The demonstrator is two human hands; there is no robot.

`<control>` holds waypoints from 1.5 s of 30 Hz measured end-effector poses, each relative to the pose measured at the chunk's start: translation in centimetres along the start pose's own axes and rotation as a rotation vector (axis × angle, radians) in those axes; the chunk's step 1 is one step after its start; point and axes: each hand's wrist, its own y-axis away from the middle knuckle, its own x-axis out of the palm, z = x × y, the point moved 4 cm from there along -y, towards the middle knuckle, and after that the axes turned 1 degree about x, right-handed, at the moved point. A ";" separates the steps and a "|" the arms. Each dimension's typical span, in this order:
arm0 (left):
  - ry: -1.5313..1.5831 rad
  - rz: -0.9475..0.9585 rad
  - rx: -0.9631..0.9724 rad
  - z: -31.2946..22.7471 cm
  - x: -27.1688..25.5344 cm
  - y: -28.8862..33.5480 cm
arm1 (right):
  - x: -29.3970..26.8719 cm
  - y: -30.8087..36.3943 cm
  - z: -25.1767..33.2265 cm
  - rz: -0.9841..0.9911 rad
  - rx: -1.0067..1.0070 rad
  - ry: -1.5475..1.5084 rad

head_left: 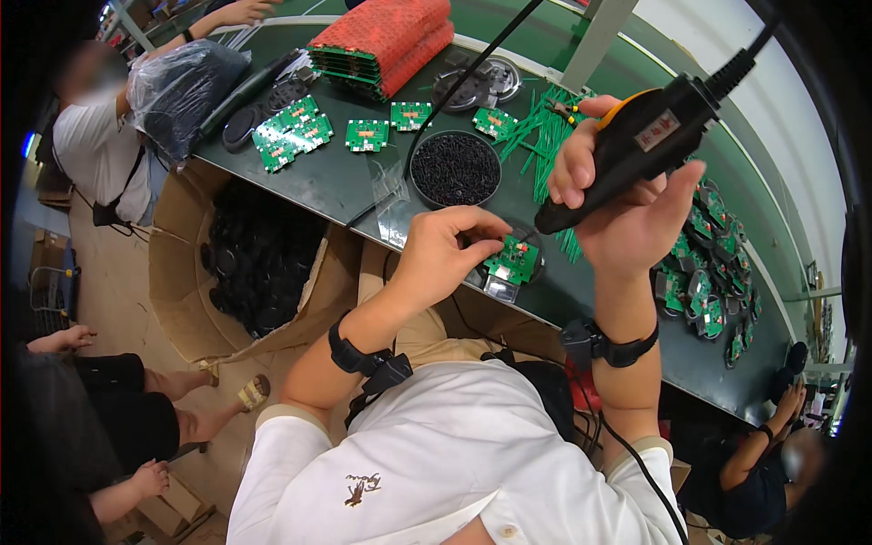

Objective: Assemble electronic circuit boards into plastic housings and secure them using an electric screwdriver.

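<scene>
"How are your hands sharing this?"

"My right hand (636, 222) is gripping the electric screwdriver (609, 186), fingers curling round its body and thumb standing off. I'm slanting its nose down and left, presumably to suit the green circuit board (511, 261)."

"And the left?"

"My left hand (440, 250) is holding thumb and forefinger close together at the board's left side — steadying it, I'd judge. Whether they're pinching something small, I cannot tell."

"Where is that board lying?"

"It's lying by the near edge of the bench (331, 191), right in front of me, so both hands are reaching it with bent elbows."

"Why the dishful of small black pieces (456, 169) there?"

"It's sitting just beyond my left hand, likely for easy picking."

"And the cord (758, 41)?"

"It's running up and right from the screwdriver's far end — well apart from the board, probably so nothing is snagging."
</scene>
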 end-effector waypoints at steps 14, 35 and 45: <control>-0.049 -0.050 0.082 -0.2 0.3 0.0 | 0.8 0.3 -1.1 0.037 -0.165 -0.028; -0.179 0.001 0.121 -0.5 0.4 -0.1 | 0.9 0.5 -2.1 -0.059 -0.168 0.297; -0.177 -0.014 0.112 -0.3 0.5 -0.2 | 0.8 0.6 -2.6 -0.054 -0.150 0.287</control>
